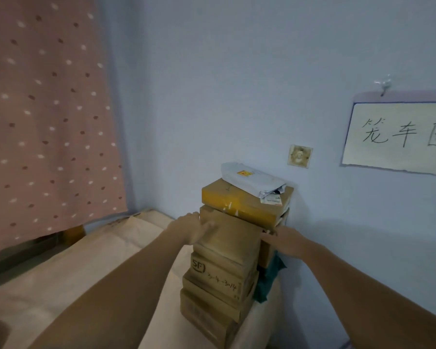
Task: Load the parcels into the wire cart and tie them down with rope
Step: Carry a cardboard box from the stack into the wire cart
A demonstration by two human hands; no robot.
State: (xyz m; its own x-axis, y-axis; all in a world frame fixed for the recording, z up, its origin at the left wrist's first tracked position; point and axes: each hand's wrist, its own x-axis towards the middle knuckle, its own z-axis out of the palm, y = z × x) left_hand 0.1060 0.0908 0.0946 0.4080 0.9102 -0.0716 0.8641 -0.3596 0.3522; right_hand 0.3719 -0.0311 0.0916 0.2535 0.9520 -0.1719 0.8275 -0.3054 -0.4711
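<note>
Parcel stack [219,270]: cardboard boxes piled upright against the far wall, straight ahead of both arms, standing on a pale covered surface [73,268].
Yellow-taped box [239,200]: second from top, long axis running left-near to right-far.
Grey mailer bag [252,178]: topmost.
Left hand [194,229]: flat against the left face of the box below; grip blurred.
Right hand [277,234]: at that box's right side, fingers hidden.
Hands bracket the upper stack.
Wire cart, rope: not in view.

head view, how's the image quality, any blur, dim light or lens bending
Head view: dim, bluish, even light with no glare; the left hand on the box stack is motion-blurred; the right hand is sharper; wide-angle bending tilts the curtain and whiteboard.
</note>
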